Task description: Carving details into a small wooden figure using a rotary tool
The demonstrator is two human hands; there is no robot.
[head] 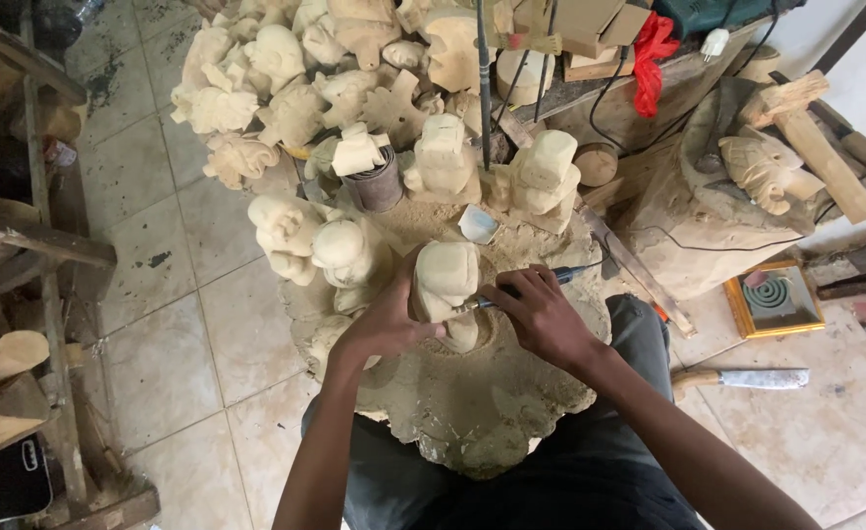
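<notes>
Left hand (pixel 386 319) wrapped tight round carving (pixel 445 280), upright on stump (pixel 472 412). Right hand (pixel 541 314) pinches chisel (pixel 521 290), tip on carving. Sawdust-covered stump, tiled floor (pixel 187 324), carvings piled behind.

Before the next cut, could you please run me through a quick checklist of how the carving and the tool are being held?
1. Left hand grips the pale wooden figure from the side: ok.
2. Right hand holds the carving tool like a pen, tip at the figure: ok.
3. Figure rests on the dusty stump: ok.
4. Left fingers clear of the tool tip: cannot tell, they sit close.
5. Other carved figures stand apart from the work: ok.
6. Big knife lies on the floor, away from both hands: ok.
</notes>
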